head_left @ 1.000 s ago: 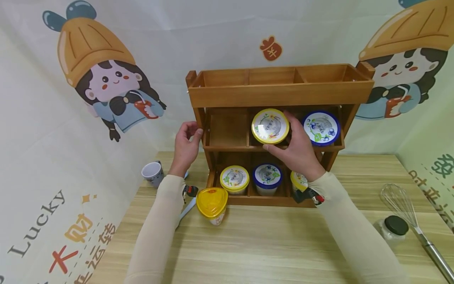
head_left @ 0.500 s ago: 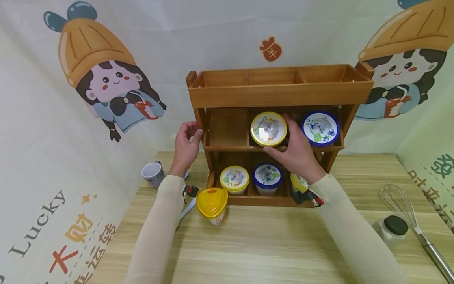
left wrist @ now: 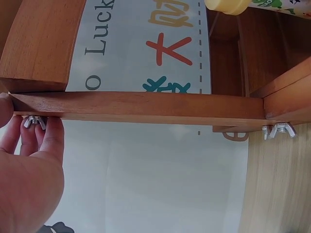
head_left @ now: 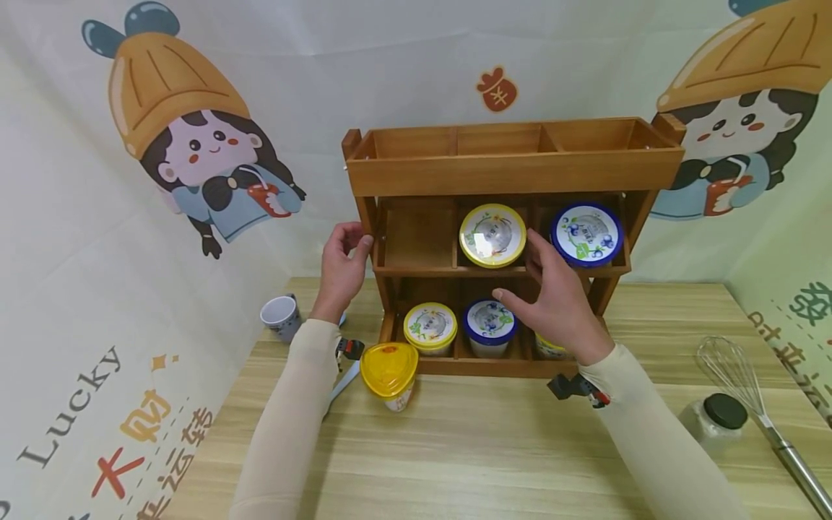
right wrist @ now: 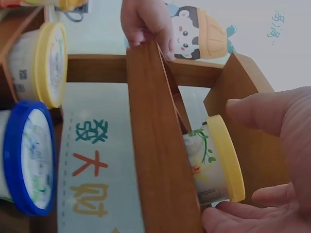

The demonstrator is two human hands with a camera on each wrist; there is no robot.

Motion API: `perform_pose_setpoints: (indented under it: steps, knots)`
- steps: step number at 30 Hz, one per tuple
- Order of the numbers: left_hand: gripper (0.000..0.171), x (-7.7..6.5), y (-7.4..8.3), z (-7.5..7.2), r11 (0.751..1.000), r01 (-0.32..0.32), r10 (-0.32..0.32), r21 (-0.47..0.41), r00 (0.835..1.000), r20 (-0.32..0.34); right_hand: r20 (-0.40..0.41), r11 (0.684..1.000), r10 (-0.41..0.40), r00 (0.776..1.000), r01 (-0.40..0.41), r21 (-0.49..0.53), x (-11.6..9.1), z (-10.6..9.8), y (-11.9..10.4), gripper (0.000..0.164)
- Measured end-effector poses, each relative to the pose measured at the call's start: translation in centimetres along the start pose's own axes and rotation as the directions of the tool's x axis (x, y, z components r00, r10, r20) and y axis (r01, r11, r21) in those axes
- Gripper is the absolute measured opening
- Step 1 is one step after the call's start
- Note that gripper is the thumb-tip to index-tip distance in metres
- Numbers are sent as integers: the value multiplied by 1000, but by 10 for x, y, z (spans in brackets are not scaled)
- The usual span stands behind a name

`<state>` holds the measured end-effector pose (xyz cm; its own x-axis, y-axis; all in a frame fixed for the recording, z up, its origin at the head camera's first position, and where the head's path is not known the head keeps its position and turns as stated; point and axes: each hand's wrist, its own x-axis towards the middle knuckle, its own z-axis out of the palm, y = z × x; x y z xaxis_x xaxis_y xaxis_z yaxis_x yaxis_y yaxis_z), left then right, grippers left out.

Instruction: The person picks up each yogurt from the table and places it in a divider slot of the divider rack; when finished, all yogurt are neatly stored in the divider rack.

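A three-tier wooden rack stands on the table. My left hand holds its left side post, thumb on one face and fingers on the other beside a wing nut. A white tub with a yellow lid sits tilted in the middle compartment of the second tier. To its right is a blue-lidded tub. My right hand is just in front of the yellow-lidded tub, holding nothing, thumb and fingers spread apart. In the right wrist view, that tub rests behind the tier's front board.
On the bottom tier are two yellow-lidded tubs and a blue-lidded one. A cup with a yellow triangular lid, a mug and a blue-grey handle lie left; a whisk and black-capped jar right.
The yellow-lidded tub has settled slightly lower into its compartment. My right hand has let go of it and drawn back down and right. The left hand stays on the post.
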<state>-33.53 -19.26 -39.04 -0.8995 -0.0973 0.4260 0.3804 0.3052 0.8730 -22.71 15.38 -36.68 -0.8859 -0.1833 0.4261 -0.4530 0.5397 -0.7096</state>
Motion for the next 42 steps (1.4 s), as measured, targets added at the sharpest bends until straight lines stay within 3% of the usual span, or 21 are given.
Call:
perform_pose_setpoints:
  steps: [11,25,31,42]
  knots:
    - [32,1,-2,1,1000,-4,4,-4,1000,-4,-102,987,-149,984,153,38,-36,25,18,76]
    - [33,0,-2,-1,1000,-9,9,-23,1000,-1,71,984,-151,986,143,107,-54,75,27,69]
    - [34,-2,0,0,1000,-3,3,0,1000,3,107,982,-153,982,139,128,-56,94,29,69]
    - [34,-1,-1,0,1000,-23,23,-15,1000,-1,224,982,-81,971,39,186,-63,123,19,71]
